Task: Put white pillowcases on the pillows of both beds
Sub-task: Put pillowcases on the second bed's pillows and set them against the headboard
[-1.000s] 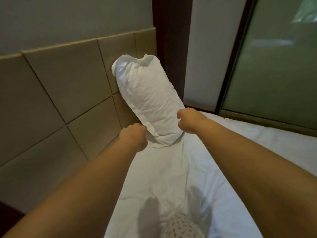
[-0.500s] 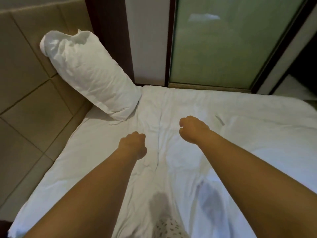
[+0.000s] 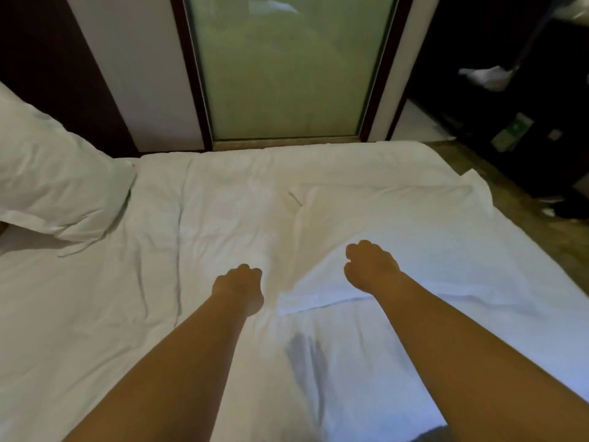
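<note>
A pillow in a white pillowcase [image 3: 54,183] leans at the far left of the bed, apart from both hands. A flat white pillowcase [image 3: 392,231] lies spread on the right half of the white sheet [image 3: 95,314]. My right hand [image 3: 371,266] hovers over its near left part with fingers curled; whether it touches or grips the cloth I cannot tell. My left hand [image 3: 239,287] is a loose fist over the sheet just left of the pillowcase's near corner, holding nothing.
A frosted glass panel [image 3: 287,68] in a dark frame stands behind the bed. Patterned floor [image 3: 541,224] runs along the bed's right edge. Dark furniture [image 3: 510,106] with white cloth on it fills the far right.
The view has swung right, away from the headboard. Both hands let go of the covered pillow, which stays at the left, and now hang over the flat pillowcase in the middle of the bed.
</note>
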`<state>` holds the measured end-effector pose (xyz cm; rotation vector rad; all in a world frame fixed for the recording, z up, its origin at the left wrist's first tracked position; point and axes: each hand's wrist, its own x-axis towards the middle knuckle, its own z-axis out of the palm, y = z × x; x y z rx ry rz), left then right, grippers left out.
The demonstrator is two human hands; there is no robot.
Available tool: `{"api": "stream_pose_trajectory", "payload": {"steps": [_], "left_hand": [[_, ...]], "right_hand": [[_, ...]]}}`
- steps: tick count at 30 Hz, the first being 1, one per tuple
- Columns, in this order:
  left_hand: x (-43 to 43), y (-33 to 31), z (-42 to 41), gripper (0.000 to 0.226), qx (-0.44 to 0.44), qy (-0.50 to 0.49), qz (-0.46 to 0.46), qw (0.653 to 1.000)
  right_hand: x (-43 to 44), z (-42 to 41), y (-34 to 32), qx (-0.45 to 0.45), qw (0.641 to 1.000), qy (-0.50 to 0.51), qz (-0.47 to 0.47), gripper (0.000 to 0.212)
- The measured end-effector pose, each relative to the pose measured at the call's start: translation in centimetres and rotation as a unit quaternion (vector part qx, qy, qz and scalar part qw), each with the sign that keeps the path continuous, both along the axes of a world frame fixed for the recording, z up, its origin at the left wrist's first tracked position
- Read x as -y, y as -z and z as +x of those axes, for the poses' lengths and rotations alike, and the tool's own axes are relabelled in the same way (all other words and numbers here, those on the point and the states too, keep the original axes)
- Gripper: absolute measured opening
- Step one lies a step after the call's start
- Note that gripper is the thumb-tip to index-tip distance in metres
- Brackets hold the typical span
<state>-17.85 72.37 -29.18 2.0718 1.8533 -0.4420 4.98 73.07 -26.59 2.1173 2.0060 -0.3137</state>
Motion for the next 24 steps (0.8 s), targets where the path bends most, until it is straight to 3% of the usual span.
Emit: {"api": "stream_pose_trajectory", "payload": {"steps": [4, 11, 16, 19, 24], "left_hand": [[-2.5, 2.3, 8.0, 0.038, -0.015, 0.012, 0.009, 1.0], [-4.7, 8.4, 18.7, 0.037, -0.066, 0.013, -0.026, 0.997], [-5.7, 12.5, 20.7, 0.052, -0.086, -0.051, -0.069, 0.993], [-7.2, 14.2, 21.0, 0.065, -0.116, -0.077, -0.083, 0.987], [-10.4, 16.9, 22.7, 0.086, -0.151, -0.113, -0.074, 0.979]], "right_hand": [[-2.5, 9.1, 2.6, 0.015, 1.0, 0.009, -0.02, 0.034], [-7.4, 18.6, 10.1, 0.049, 0.992, -0.105, -0.057, 0.037], [-9.7, 19.6, 15.5, 0.127, 0.983, -0.123, -0.06, 0.08], [-10.8, 20.6, 18.1, 0.174, 0.975, -0.128, -0.052, 0.091], [-13.0, 22.0, 21.6, 0.217, 0.965, -0.148, -0.01, 0.073]]}}
